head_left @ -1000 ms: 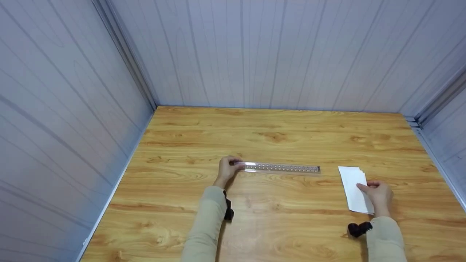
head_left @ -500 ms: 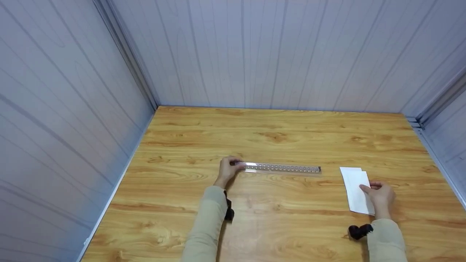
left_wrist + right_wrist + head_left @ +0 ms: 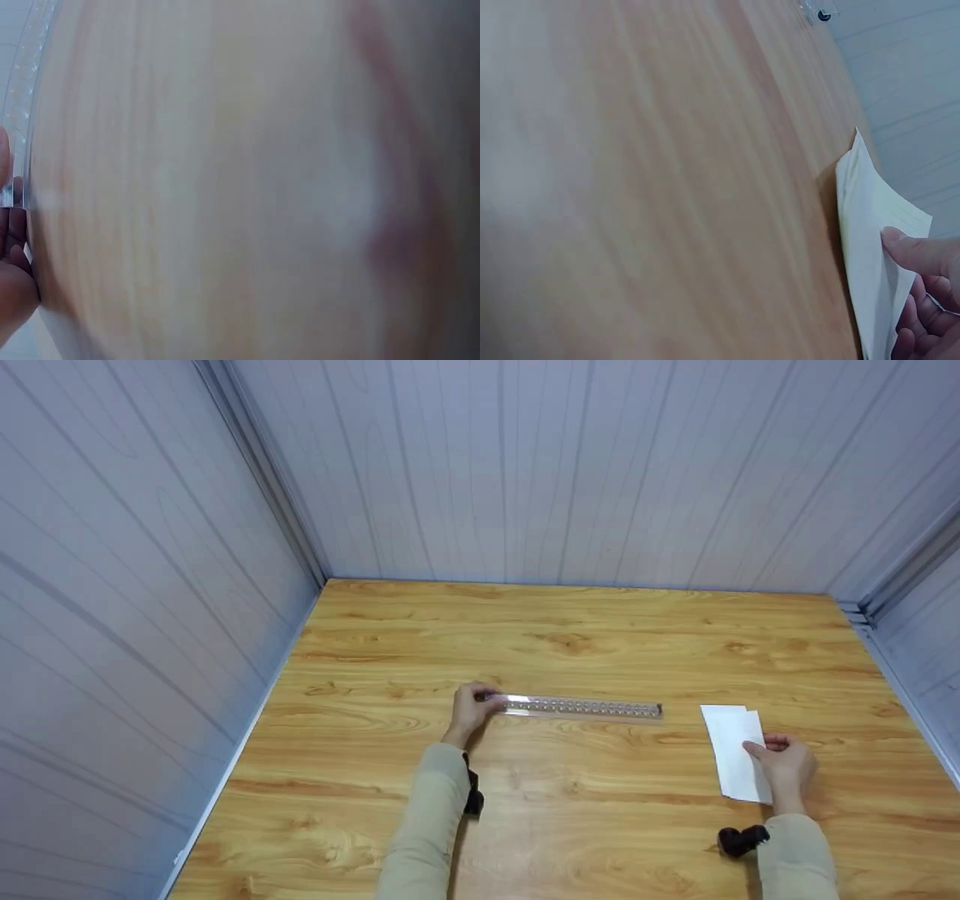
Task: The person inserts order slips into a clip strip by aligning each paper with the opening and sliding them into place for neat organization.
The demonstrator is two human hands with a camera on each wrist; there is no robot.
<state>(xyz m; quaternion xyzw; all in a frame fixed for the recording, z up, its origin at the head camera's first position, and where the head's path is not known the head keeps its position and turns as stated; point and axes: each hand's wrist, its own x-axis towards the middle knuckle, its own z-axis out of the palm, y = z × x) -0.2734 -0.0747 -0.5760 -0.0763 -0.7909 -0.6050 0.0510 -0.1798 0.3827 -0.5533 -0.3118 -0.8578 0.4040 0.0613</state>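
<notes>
My left hand (image 3: 468, 711) pinches the left end of a long, narrow clear plastic strip (image 3: 581, 706). Round, shiny shapes run along the strip, and a small dark piece marks its right end. It lies crosswise, close over the wooden table. In the left wrist view the clear strip (image 3: 24, 82) shows at the left edge beside my fingers. Off to the right, my right hand (image 3: 786, 765) pinches white folded paper (image 3: 735, 754) by its right side, thumb on top. The right wrist view shows the folded paper (image 3: 874, 217) in layers, with my other fingers curled beneath it.
The wood-grain table (image 3: 570, 645) carries both things. A pale panelled back wall (image 3: 525, 472) rises behind it, with another side wall (image 3: 127, 622) on the left. Each wrist bears a dark camera mount, such as the right mount (image 3: 741, 840).
The right hand and the paper have shifted very slightly to the right, and the paper's layers look a little differently fanned. The left hand keeps its hold on the clear strip.
</notes>
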